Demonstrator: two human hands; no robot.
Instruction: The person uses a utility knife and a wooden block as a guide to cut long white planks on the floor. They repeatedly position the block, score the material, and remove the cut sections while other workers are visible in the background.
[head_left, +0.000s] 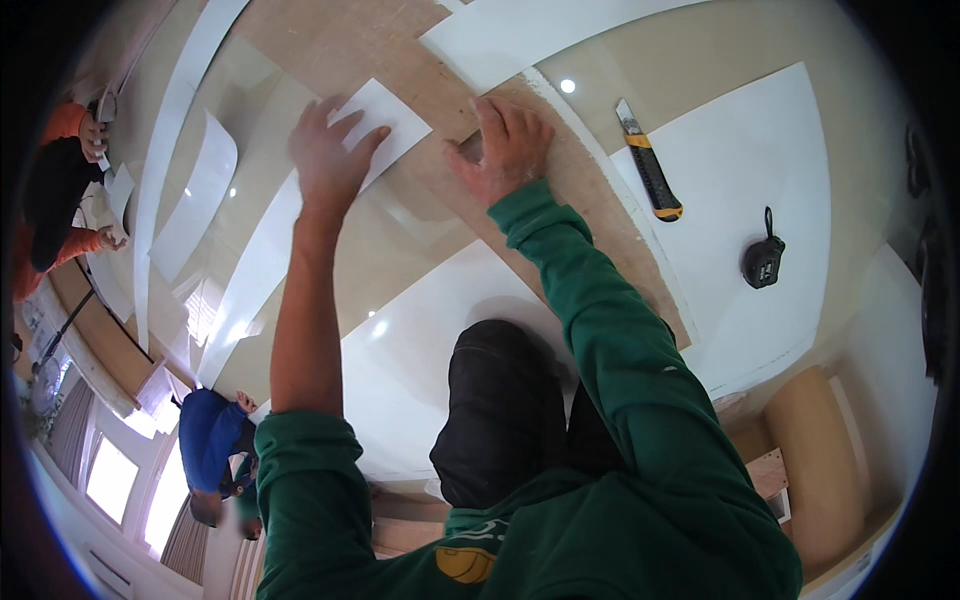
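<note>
My left hand (332, 160) is open, its fingers spread and a little blurred, over the end of a white strip (400, 122). I cannot tell whether it presses on the strip. My right hand (510, 148) rests on a long brown board (610, 235), fingers bent down and thumb held apart. Between thumb and fingers is a dark patch, too shadowed to make out. To the right of that hand, a yellow-and-black utility knife (655, 178) lies with its blade out. Beyond it, a black tape measure (763, 262) sits on a white sheet (775, 150).
A large white sheet (410, 310) lies beside my knee, another (540, 35) at the far side. Curved white strips (200, 195) cover the shiny floor at left. A person in orange sleeves (68, 122) works at far left; another in blue (208, 430) bends at lower left.
</note>
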